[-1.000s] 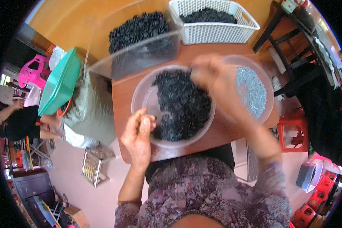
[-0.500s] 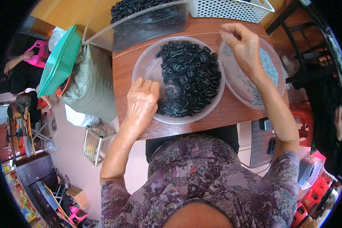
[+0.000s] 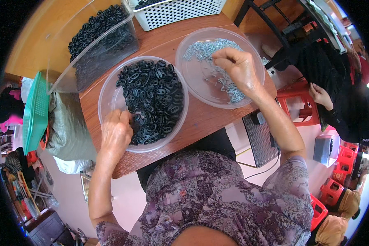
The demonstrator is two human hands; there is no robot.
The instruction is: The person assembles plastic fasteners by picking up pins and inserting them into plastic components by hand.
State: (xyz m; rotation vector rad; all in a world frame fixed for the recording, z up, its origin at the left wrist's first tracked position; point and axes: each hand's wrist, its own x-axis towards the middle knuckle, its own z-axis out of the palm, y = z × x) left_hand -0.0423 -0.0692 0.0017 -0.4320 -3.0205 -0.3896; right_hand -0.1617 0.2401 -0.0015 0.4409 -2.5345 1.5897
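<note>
A round clear basin (image 3: 103, 98) on the table holds a heap of small black oval pieces (image 3: 156, 98) with holes in them. My left hand (image 3: 115, 133) is closed at the basin's near-left rim, its fingertips bent in beside the pieces; whatever it grips is hidden. To the right, partly beside the basin, lies a shallow round clear tray (image 3: 192, 71) with many small silvery-blue screw-like pins (image 3: 211, 47). Over this tray hovers my right hand (image 3: 238, 69), thumb and fingers drawn together in a pinch. Anything between those fingertips is too small to make out.
A clear bin (image 3: 104, 45) of more black pieces and a white perforated basket (image 3: 180, 14) stand at the table's back. Left of the wooden table (image 3: 201, 119) are a green basket (image 3: 36, 112) and a grey sack (image 3: 67, 127). Another person's hand (image 3: 322, 96) is at right, near red stools.
The view has turned, shifting the table leftward. My right hand has gone from beside the basin's far-right edge to over the pins. My left hand remains at the basin's near-left rim.
</note>
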